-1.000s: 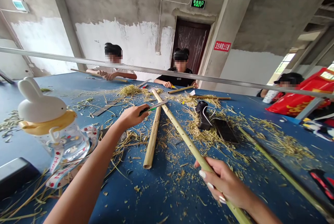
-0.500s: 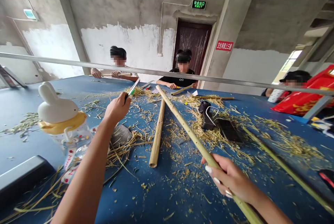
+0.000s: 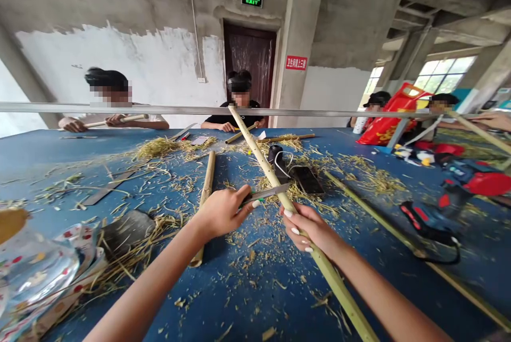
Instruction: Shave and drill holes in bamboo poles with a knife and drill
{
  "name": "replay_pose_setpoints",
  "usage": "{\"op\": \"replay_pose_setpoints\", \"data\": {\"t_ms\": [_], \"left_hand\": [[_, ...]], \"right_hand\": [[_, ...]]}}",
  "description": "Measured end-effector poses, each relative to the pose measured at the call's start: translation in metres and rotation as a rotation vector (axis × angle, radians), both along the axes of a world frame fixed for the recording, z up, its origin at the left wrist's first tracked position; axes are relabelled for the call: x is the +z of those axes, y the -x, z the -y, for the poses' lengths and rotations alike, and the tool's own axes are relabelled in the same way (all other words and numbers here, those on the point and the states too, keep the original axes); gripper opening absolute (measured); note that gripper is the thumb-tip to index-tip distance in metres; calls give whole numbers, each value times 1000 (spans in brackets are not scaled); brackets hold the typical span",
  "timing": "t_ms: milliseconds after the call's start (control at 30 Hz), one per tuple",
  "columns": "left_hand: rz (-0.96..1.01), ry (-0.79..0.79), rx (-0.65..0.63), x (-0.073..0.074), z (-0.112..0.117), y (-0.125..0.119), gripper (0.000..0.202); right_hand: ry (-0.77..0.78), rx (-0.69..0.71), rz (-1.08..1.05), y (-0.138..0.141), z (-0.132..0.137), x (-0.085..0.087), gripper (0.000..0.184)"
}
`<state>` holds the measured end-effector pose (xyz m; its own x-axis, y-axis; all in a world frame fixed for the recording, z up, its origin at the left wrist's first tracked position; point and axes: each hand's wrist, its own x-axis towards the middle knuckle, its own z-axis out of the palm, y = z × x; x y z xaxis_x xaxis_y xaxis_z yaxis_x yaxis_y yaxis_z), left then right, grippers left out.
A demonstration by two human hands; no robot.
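In the head view we see our left hand (image 3: 223,213) closed around the grip of a narrow knife (image 3: 269,191); the grip shows some green, and the blade crosses the bamboo pole (image 3: 261,158) just above our right hand (image 3: 313,230); the right hand is curled around the pole and has hold of it; the pole slants from the far part of the table, past this hand, and out at the bottom of the view; under the left hand lies a shorter bamboo piece (image 3: 206,188); straw shavings (image 3: 159,146) are scattered on the blue worktable (image 3: 48,161); a dark phone (image 3: 305,180) lies just beyond the pole; across the table, a co-worker in a white shirt (image 3: 147,120) holds a bamboo stick (image 3: 128,117) in both hands.
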<state>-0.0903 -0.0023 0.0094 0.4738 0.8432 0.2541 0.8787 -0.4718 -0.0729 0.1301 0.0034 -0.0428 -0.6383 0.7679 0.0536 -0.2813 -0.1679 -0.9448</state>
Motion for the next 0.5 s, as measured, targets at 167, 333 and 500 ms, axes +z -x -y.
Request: {"op": "replay_pose_setpoints", "data": {"t_ms": [167,333,500], "left_hand": [[-66,-16,-47,-9,1,-11,39],[-98,-62,-4,-13,0,-12,39],[-96,-79,53,-14,-3,-13,39]], "right_hand": [[-15,-27,1,1,-2,-2,19],[-44,-24,21,2,-4,-4,26],[-24,-19,13,1,-4,-3,29]]}}
